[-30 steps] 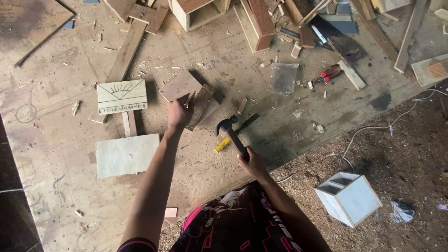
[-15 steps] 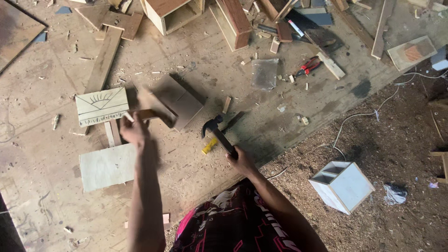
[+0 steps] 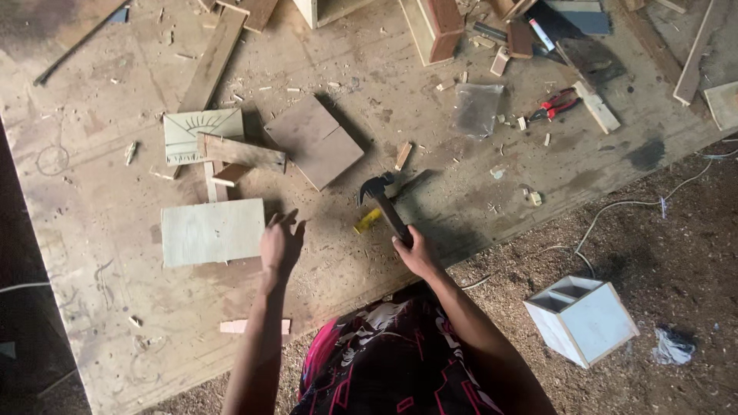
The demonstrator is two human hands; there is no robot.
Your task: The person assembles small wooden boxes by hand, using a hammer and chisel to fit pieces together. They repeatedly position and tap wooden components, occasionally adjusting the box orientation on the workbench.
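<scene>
Hammer (image 3: 382,201) sits clamped by its handle in the right hand's (image 3: 415,250) grip, head raised over the tabletop (image 3: 92,230). Left hand (image 3: 280,242), fingers spread and empty, hovers beside a pale board (image 3: 213,231); a loose swing could strike it.

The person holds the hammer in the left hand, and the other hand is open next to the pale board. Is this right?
Not quite. In the head view the hammer is in the right hand, not the left. The left hand is the one that is open, beside the pale board, as you said.
</scene>
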